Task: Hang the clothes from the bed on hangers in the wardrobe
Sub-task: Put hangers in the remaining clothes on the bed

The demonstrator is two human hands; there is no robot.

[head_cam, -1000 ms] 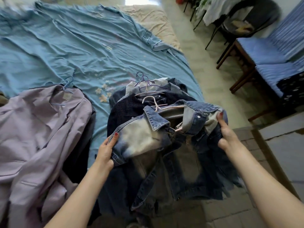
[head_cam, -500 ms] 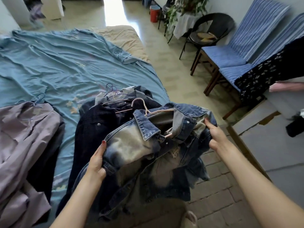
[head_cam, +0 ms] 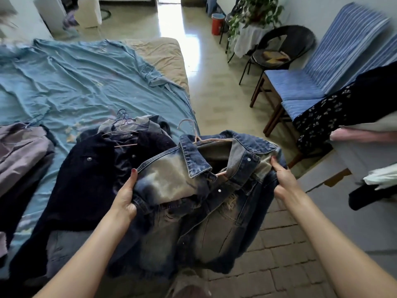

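A faded blue denim jacket [head_cam: 193,190] hangs on a pale pink hanger [head_cam: 193,134], lifted off the bed's right edge. My left hand [head_cam: 125,194] grips its left shoulder and my right hand [head_cam: 283,179] grips its right shoulder. Behind it on the bed [head_cam: 75,82] lies a dark navy jacket [head_cam: 86,181] on a hanger, with another denim garment [head_cam: 150,123] and blue wire hangers [head_cam: 122,117] beyond. A lilac garment [head_cam: 23,151] on a hanger lies at the left.
A blue sheet covers the bed. Two blue striped chairs [head_cam: 300,87] stand to the right, a dark floral garment [head_cam: 335,110] draped over the nearer one. A black round chair [head_cam: 285,46], a plant and a red bin [head_cam: 217,23] stand further back. A white surface [head_cam: 354,211] with clothes is at far right.
Both hands have lifted the denim jacket and carried it right, off the pile toward the bed's edge. My view has turned right and up, showing more floor and chairs.
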